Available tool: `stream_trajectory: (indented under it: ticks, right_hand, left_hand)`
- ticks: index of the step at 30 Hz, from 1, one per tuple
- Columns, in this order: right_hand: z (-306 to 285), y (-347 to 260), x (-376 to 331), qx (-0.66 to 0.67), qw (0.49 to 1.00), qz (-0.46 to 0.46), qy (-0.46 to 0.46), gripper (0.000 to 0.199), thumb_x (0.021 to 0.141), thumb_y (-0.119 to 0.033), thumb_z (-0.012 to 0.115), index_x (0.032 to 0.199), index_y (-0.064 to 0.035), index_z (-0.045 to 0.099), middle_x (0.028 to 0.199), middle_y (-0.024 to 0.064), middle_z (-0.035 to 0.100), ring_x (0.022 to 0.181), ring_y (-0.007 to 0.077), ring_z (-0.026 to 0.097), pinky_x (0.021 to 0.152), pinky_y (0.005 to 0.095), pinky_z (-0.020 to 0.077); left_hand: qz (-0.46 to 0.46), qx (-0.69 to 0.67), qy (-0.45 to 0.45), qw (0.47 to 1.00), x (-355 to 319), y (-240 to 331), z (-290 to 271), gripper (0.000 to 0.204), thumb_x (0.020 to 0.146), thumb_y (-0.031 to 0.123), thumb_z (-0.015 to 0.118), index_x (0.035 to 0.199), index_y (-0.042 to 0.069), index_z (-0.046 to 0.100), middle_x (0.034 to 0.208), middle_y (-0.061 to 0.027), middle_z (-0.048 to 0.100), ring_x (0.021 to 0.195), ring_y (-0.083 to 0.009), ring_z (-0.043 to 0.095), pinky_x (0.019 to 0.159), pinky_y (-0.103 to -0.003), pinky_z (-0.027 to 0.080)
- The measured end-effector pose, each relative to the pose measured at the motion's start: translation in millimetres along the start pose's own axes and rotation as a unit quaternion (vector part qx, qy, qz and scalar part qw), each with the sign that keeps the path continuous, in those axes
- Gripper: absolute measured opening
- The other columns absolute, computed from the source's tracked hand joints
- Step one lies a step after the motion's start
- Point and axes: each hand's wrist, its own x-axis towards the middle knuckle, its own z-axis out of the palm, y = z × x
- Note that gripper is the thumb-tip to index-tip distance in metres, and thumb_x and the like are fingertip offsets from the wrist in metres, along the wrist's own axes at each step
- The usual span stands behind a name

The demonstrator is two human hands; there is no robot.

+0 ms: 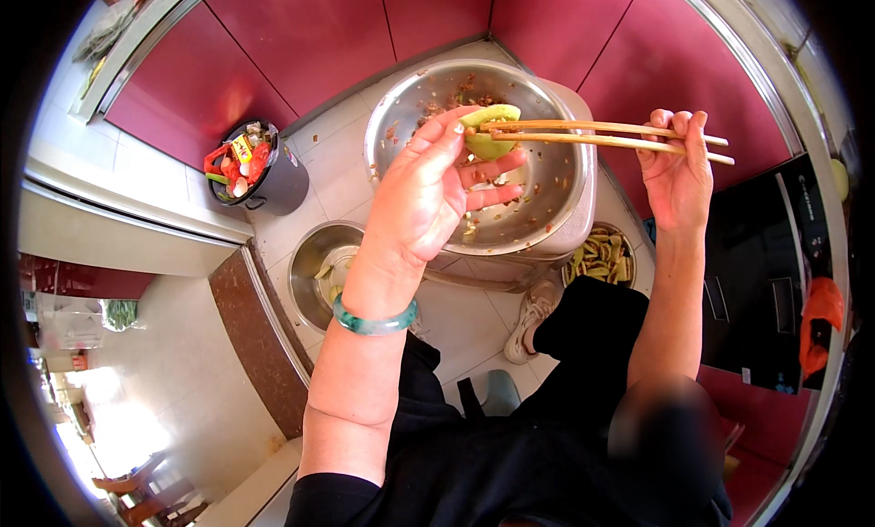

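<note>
My left hand point(428, 194) is raised over a large steel bowl point(556, 176) and holds a green hollowed vegetable piece point(488, 130) at its fingertips. A green bangle point(374, 322) circles that wrist. My right hand point(676, 167) grips a pair of wooden chopsticks point(602, 133) whose tips rest on the green piece. Bits of minced filling cling to the inside of the steel bowl.
A smaller steel bowl point(310, 267) sits on the tiled floor at the left. A dish of green stuffed pieces point(602, 258) lies at the right of the big bowl. A black bin point(260, 171) with rubbish stands by the red cabinets point(319, 30). A shoe point(533, 313) shows below.
</note>
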Motion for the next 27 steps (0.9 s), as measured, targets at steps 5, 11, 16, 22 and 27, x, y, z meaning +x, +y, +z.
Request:
stream_trajectory:
  ticks: [5, 11, 16, 22, 27]
  right_hand:
    - [4, 2, 0, -0.014, 1.0, 0.001, 0.009, 0.031, 0.096, -0.032, 0.037, 0.077, -0.0094, 0.047, 0.083, 0.0078, 0.055, 0.072, 0.0149, 0.055, 0.066, 0.0287, 0.052]
    - [17, -3, -5, -0.062, 0.997, -0.036, 0.008, 0.031, 0.096, -0.032, 0.038, 0.077, -0.0092, 0.047, 0.083, 0.0082, 0.055, 0.073, 0.0153, 0.056, 0.067, 0.0292, 0.0517]
    - [15, -6, -5, -0.039, 0.998, -0.051, 0.002, 0.03, 0.095, -0.032, 0.039, 0.077, -0.009, 0.047, 0.083, 0.0086, 0.055, 0.074, 0.0161, 0.057, 0.067, 0.0301, 0.0519]
    - [13, 1, -3, -0.053, 0.998, -0.041, -0.003, 0.029, 0.095, -0.032, 0.041, 0.078, -0.0083, 0.047, 0.083, 0.0091, 0.055, 0.073, 0.0167, 0.058, 0.067, 0.0316, 0.0529]
    - [10, 3, -2, -0.041, 0.999, -0.015, -0.004, 0.029, 0.095, -0.03, 0.041, 0.078, -0.0077, 0.048, 0.083, 0.0091, 0.055, 0.073, 0.0166, 0.057, 0.069, 0.031, 0.0534]
  left_hand:
    - [-0.007, 0.021, -0.008, 1.0, -1, -1, 0, 0.028, 0.095, 0.018, 0.038, 0.12, 0.008, 0.046, 0.12, -0.0158, 0.051, 0.103, -0.038, 0.055, 0.08, -0.053, 0.05]
    - [-0.007, 0.015, -0.004, 1.0, -1, 0, -1, 0.028, 0.094, 0.018, 0.04, 0.12, 0.008, 0.046, 0.118, -0.0154, 0.052, 0.102, -0.0367, 0.056, 0.08, -0.053, 0.05]
    - [-0.007, 0.015, 0.001, 1.0, 0, 0, -2, 0.03, 0.094, 0.017, 0.041, 0.121, 0.007, 0.046, 0.119, -0.0158, 0.052, 0.103, -0.0365, 0.055, 0.081, -0.053, 0.05]
    - [-0.009, 0.017, -0.008, 1.0, -1, 0, -1, 0.031, 0.093, 0.016, 0.041, 0.122, 0.007, 0.045, 0.121, -0.0161, 0.051, 0.104, -0.0366, 0.055, 0.082, -0.054, 0.049]
    - [-0.014, -0.003, 0.011, 1.0, -1, 2, 1, 0.028, 0.094, 0.016, 0.038, 0.119, 0.005, 0.047, 0.115, -0.015, 0.052, 0.098, -0.0316, 0.058, 0.08, -0.048, 0.051]
